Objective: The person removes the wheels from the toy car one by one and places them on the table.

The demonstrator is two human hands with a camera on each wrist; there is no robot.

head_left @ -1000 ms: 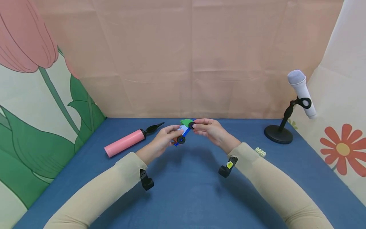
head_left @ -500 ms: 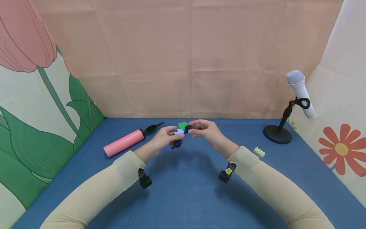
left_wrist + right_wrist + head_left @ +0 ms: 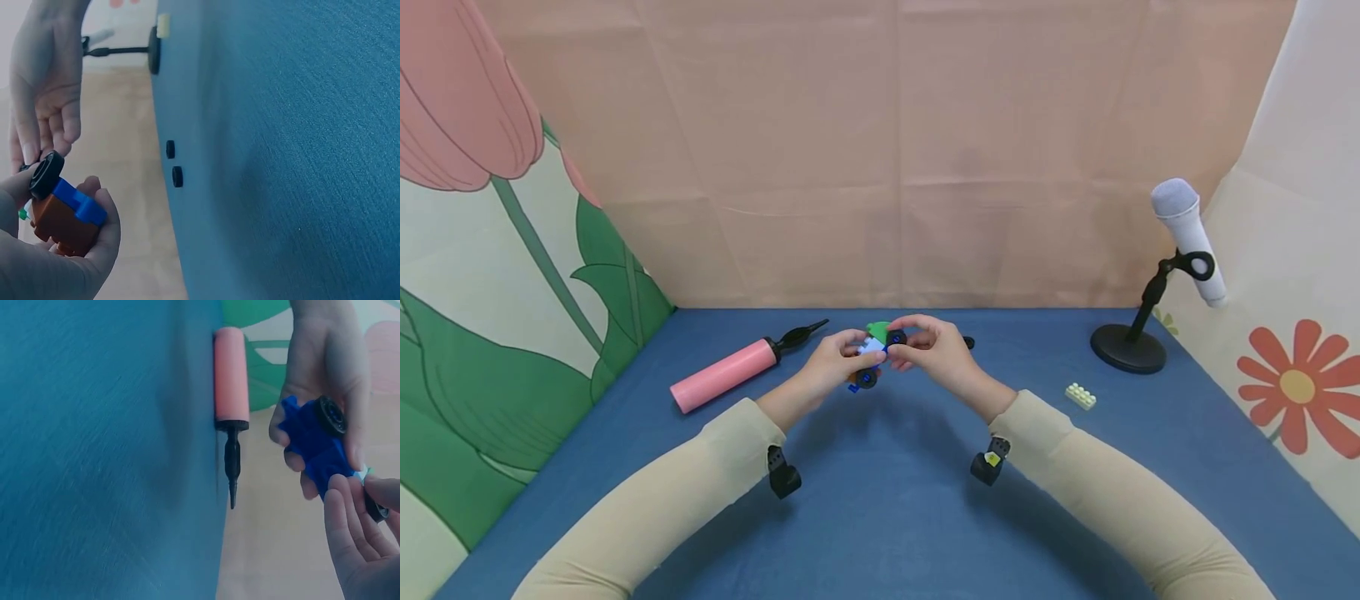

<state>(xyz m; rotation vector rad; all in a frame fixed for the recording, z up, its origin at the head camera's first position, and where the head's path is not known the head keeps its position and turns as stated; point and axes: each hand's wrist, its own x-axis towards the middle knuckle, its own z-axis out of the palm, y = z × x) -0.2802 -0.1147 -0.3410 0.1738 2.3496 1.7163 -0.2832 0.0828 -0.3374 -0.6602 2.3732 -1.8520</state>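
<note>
Right hand (image 3: 938, 353) has slid toward nine o'clock, pinching a wheel (image 3: 896, 337); left hand (image 3: 830, 365) grips the toy-brick car (image 3: 870, 345), held at twelve o'clock. Probably light, stiff plastic; hold chassis (image 3: 307, 439), could pop apart.

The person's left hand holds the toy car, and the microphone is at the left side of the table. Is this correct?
Not the side: the head view shows the microphone at the right of the table. The left hand does hold the toy car.
</note>
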